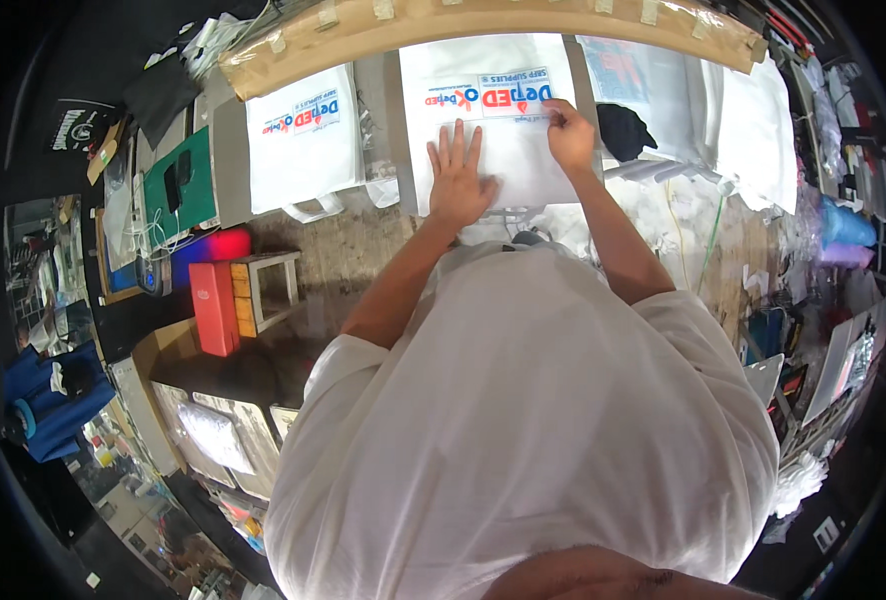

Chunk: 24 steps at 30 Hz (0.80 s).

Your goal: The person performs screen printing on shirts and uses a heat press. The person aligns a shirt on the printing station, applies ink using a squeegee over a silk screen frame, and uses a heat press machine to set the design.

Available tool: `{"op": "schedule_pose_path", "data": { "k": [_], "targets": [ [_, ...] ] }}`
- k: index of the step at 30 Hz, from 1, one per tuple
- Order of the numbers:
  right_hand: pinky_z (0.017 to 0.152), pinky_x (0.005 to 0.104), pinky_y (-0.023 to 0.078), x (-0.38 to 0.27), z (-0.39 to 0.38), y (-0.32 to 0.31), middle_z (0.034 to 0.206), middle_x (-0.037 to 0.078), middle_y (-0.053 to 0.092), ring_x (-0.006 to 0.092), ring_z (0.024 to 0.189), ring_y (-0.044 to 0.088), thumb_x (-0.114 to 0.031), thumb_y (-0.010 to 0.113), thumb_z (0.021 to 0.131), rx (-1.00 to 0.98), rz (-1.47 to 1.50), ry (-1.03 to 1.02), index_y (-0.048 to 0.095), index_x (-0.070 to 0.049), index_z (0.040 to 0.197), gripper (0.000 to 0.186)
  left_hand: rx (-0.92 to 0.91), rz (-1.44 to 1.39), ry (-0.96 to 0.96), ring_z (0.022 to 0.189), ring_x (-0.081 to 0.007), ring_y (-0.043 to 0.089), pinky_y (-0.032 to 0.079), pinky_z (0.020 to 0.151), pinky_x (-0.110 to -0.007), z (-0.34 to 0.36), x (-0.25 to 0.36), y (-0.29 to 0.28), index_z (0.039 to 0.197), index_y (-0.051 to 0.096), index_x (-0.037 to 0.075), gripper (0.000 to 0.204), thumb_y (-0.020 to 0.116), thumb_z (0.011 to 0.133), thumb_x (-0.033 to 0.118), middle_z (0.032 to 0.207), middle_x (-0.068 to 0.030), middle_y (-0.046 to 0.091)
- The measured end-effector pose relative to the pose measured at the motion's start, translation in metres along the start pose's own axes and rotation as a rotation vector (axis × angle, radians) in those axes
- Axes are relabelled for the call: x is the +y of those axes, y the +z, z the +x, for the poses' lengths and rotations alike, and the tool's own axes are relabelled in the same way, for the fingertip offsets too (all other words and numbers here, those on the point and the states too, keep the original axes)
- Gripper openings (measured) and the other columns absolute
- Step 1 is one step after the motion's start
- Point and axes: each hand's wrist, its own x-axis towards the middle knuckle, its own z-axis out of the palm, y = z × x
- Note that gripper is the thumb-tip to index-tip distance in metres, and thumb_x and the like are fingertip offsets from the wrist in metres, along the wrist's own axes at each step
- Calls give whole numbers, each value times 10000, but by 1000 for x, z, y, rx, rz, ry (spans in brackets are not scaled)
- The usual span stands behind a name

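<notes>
A white tote bag (448, 75) with red and blue printing lies flat on a grey board (406, 190) straight ahead of me. My left hand (458, 185) rests palm down on its lower part, fingers spread. At the right end of the printing my right hand (571, 142) touches the bag with curled, pinched fingers; whatever they hold, if anything, is too small to make out. Another printed white bag (298, 165) lies to the left, its handles hanging over the near edge. Just right of my right hand sits a bunched black cloth (625, 132).
Beyond the bags runs a taped cardboard roll or beam (503, 22). More white bags (753, 130) lie at the right. On the left are a green mat (188, 185) with a dark phone, a red box (213, 310) and a small wooden frame (268, 290). Clutter fills the right side.
</notes>
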Motion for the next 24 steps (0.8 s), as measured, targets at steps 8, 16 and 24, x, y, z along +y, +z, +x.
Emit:
{"op": "schedule_pose_path", "data": {
  "k": [8,16,24],
  "targets": [
    [909,453,493,-18,-8,-17,1213,243,598,378,1081,602,-121,662,856,-27,-139,-175,633,-86,1240,387,2,46,-46,1501,-435,81,16,1185,-620,4,1,14,1545,277,50,790,499,956,527,1620,-225,150],
    [1211,533,131,-10,-63,-21,1594,257,206,459,1486,138,-489,565,943,-282,-500,-397,282,67,1503,837,6,58,-40,1507,-418,75,20,1191,-609,3,0,13,1544,274,58,774,501,961,513,1626,-210,146],
    [1211,533,125,-11,-64,-21,1591,252,223,444,1488,144,-495,551,950,-271,-523,-411,318,72,1489,817,31,46,-48,1505,-409,92,35,1193,-606,1,0,15,1537,290,56,781,503,956,532,1615,-219,170]
  ]
}}
